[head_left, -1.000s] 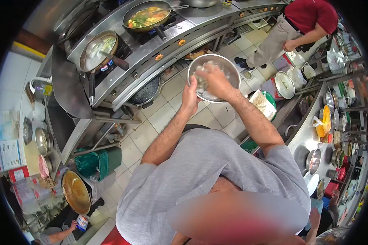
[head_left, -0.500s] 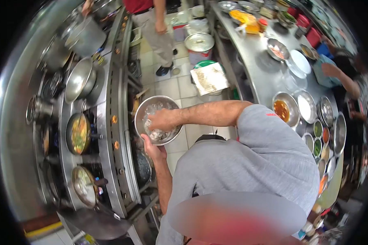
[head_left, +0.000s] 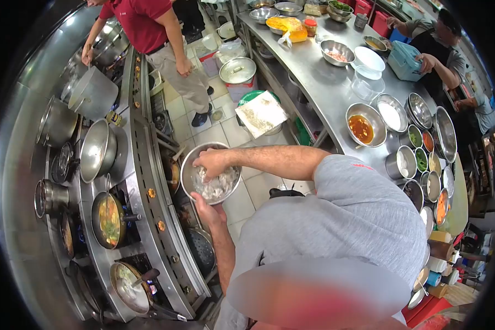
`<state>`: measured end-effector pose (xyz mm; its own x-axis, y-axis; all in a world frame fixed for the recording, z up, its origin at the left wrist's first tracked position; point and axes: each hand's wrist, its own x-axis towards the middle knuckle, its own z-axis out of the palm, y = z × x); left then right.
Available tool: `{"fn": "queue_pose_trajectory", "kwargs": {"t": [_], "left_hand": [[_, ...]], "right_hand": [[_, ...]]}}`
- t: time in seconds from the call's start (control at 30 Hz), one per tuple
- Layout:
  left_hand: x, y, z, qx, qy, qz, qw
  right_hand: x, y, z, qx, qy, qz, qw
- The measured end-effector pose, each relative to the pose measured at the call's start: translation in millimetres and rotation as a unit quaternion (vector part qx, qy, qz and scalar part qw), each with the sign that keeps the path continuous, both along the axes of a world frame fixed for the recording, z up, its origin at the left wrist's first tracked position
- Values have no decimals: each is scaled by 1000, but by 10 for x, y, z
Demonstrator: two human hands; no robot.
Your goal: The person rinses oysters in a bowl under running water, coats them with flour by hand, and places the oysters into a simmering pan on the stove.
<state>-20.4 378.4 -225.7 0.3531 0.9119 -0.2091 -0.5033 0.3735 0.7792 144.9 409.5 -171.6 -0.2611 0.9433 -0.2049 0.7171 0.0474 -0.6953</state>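
My left hand (head_left: 209, 212) supports a metal mixing bowl (head_left: 188, 177) from its near edge, thumb by the rim and the other fingers underneath. The bowl hangs over the aisle. Inside lie pale, white-coated lumps of food (head_left: 220, 188); their kind is unclear. My right hand (head_left: 213, 162) reaches into the far left part of the bowl, fingers curled downward. A whitish lump shows at the fingertips, but whether they grip it is hard to see.
On the stove at left stand a vegetable pan (head_left: 109, 220), a second pan (head_left: 131, 289), a wok (head_left: 99, 151) and a stockpot (head_left: 93, 93). A person in red (head_left: 143, 22) stands ahead. The steel counter (head_left: 313, 71) holds bowls; another person carries a blue-green bin (head_left: 404, 60).
The view has tilted, bringing more of the people and counter into sight. My right hand has shifted toward the bowl's far left side, uncovering more coated lumps. My left hand still holds the bowl.
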Motion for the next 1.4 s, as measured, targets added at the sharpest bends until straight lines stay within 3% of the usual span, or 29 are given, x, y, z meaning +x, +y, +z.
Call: {"fn": "queue_pose_trajectory", "kwargs": {"t": [0.1,0.17,0.23,0.3,0.43,0.5,0.57,0.63,0.7,0.73,0.77,0.83,0.9,0.97,1.0,1.03,1.1,1.2,1.3,1.4], "left_hand": [[-24,17,61,7,-5,4,1000],[-138,42,28,-7,-11,-2,1000],[-94,-14,57,-9,3,38,999],[-58,-31,25,-13,3,58,998],[-137,75,-100,-29,-23,80,996],[-210,82,-116,-38,-31,136,990],[-211,69,8,-21,-5,157,987],[-262,20,88,-28,1,186,982],[-296,-17,93,-32,6,213,976],[-313,-41,80,-37,19,192,980],[-348,-31,78,-37,33,181,982],[-361,-43,15,-27,51,228,972],[-468,-57,-86,-62,78,265,959],[-491,-18,-499,49,117,308,943],[-466,-49,-428,54,107,326,938],[-418,-115,-364,59,95,346,932],[-459,-216,-362,-34,145,281,948],[-504,-484,-156,-28,66,325,943],[-603,-800,-137,-52,22,375,925],[-754,-1094,-278,-105,41,442,890]], "right_hand": [[-323,-155,47,20,-201,124,971],[-372,-188,-23,41,-209,178,961],[-279,-189,-61,134,-261,191,937],[-201,-89,-189,205,-223,165,939],[-287,199,-142,164,-154,101,969],[-361,354,-196,199,-32,75,977],[-436,411,-28,95,101,63,988],[-437,525,-31,92,104,134,981],[-438,692,-92,161,11,216,963],[-512,700,-102,105,53,169,978],[-600,681,-158,114,1,193,974],[-813,447,-89,120,-117,283,944],[-924,241,-92,146,-155,352,911],[-947,150,16,193,-200,376,884],[-948,128,104,195,-236,371,877],[-934,158,62,211,-223,360,881],[-930,249,-173,278,-169,342,882],[-1078,185,-157,184,-121,349,911],[-1311,168,-466,197,73,379,901],[-1668,-98,-395,145,64,426,891]]}}
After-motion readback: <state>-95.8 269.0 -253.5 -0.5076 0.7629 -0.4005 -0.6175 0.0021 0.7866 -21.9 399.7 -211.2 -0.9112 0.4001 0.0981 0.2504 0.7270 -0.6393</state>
